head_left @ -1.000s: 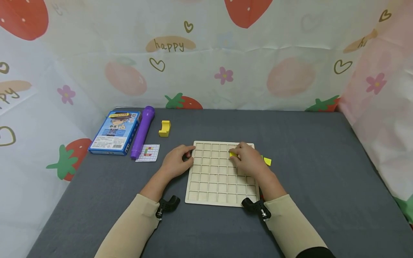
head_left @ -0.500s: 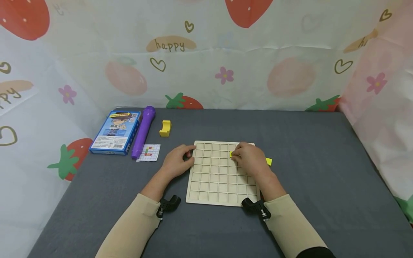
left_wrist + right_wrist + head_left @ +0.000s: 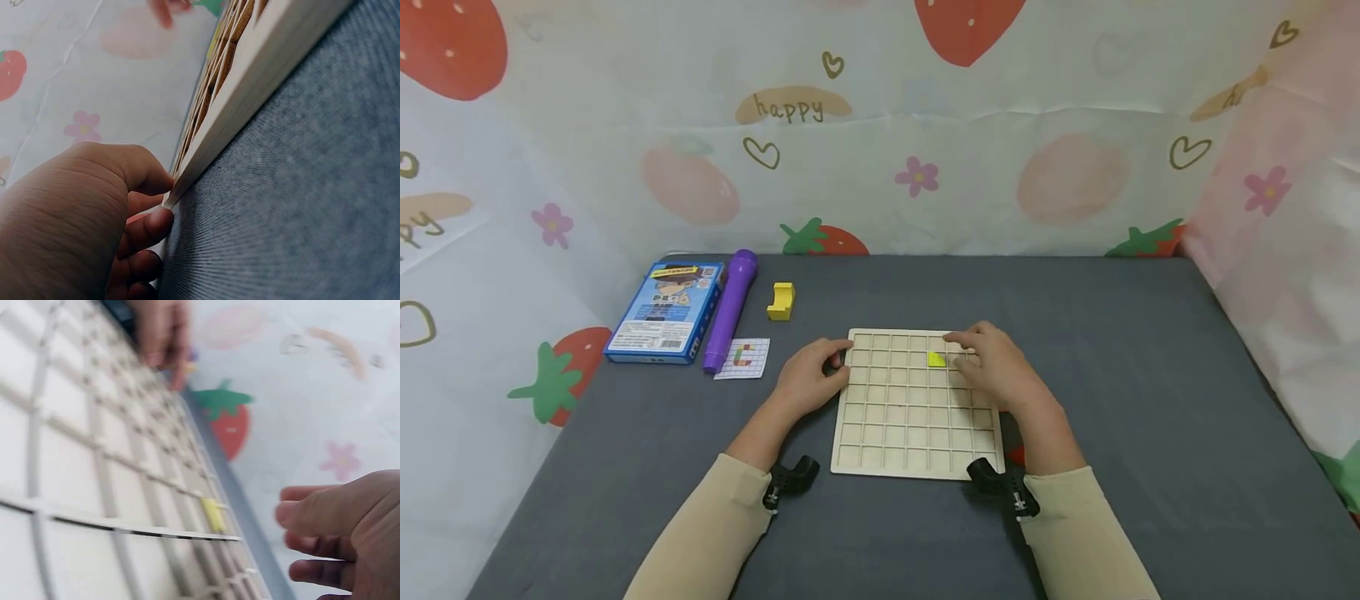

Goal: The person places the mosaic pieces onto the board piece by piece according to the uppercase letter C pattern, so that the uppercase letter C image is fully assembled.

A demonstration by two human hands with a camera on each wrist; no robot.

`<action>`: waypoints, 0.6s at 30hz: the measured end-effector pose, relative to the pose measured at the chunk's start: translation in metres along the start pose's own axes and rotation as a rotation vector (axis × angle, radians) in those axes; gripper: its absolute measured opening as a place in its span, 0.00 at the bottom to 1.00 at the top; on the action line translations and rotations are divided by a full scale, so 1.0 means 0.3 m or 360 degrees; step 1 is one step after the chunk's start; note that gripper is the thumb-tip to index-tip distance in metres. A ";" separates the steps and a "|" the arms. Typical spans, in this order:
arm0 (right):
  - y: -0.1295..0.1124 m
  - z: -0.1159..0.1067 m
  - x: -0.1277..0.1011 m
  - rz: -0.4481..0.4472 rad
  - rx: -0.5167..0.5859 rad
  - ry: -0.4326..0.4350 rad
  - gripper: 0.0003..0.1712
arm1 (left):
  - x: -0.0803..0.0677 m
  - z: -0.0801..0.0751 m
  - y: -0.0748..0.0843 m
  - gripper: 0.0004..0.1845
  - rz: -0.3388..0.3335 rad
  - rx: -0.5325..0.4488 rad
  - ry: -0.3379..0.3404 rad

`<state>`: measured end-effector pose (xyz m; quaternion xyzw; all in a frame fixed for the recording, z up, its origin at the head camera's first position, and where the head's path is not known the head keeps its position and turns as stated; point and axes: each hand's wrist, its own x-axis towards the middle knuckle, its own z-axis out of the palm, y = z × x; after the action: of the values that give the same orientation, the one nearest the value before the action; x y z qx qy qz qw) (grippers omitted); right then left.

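Note:
A wooden grid board (image 3: 917, 417) lies on the grey table. A small yellow tile (image 3: 936, 359) sits in a cell of the second row, right of centre. My left hand (image 3: 808, 377) grips the board's left edge near the far corner, thumb on top. The left wrist view shows its fingers (image 3: 147, 228) curled against the board's edge (image 3: 262, 81). My right hand (image 3: 994, 368) hovers over the board's far right corner, just right of the tile, with relaxed fingers and nothing in it. In the right wrist view the hand (image 3: 350, 531) is apart from the yellow tile (image 3: 212, 514).
At the far left lie a blue box (image 3: 666, 310), a purple cylinder (image 3: 730, 308), a small pattern card (image 3: 742, 357) and a yellow U-shaped block (image 3: 782, 300). A red scrap (image 3: 1015, 454) shows by my right wrist. Strawberry-print fabric walls stand on three sides.
My right hand has let go of the yellow tile and drawn back to the right, leaving the tile in its cell. The left hand has not moved.

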<state>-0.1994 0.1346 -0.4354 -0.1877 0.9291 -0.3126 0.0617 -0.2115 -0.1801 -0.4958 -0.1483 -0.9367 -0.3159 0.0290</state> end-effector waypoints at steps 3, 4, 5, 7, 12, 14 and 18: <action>0.006 -0.048 -0.032 0.0073 0.0145 0.0145 0.23 | -0.001 0.000 -0.006 0.23 0.0015 -0.0004 0.0010; 0.011 -0.061 -0.043 0.0081 0.0162 0.0181 0.22 | -0.001 0.000 -0.008 0.23 0.0018 -0.0006 0.0013; 0.014 -0.073 -0.053 0.0092 0.0173 0.0208 0.21 | -0.001 0.000 -0.009 0.23 0.0019 -0.0010 0.0016; 0.026 -0.089 -0.069 0.0119 0.0188 0.0234 0.20 | -0.003 -0.002 -0.008 0.23 0.0019 -0.0013 0.0023; 0.068 -0.111 -0.101 0.0203 0.0179 0.0197 0.20 | -0.005 -0.004 -0.001 0.23 0.0017 -0.0026 0.0018; 0.088 -0.116 -0.112 0.0254 0.0176 0.0149 0.19 | -0.005 -0.003 0.002 0.23 0.0021 -0.0028 0.0009; 0.118 -0.118 -0.126 0.0371 0.0194 0.0011 0.19 | -0.006 -0.004 0.008 0.23 0.0015 -0.0026 0.0001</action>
<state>-0.1838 0.1949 -0.4289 -0.0733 0.9241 -0.3597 0.1057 -0.2093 -0.1795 -0.4938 -0.1528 -0.9334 -0.3235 0.0294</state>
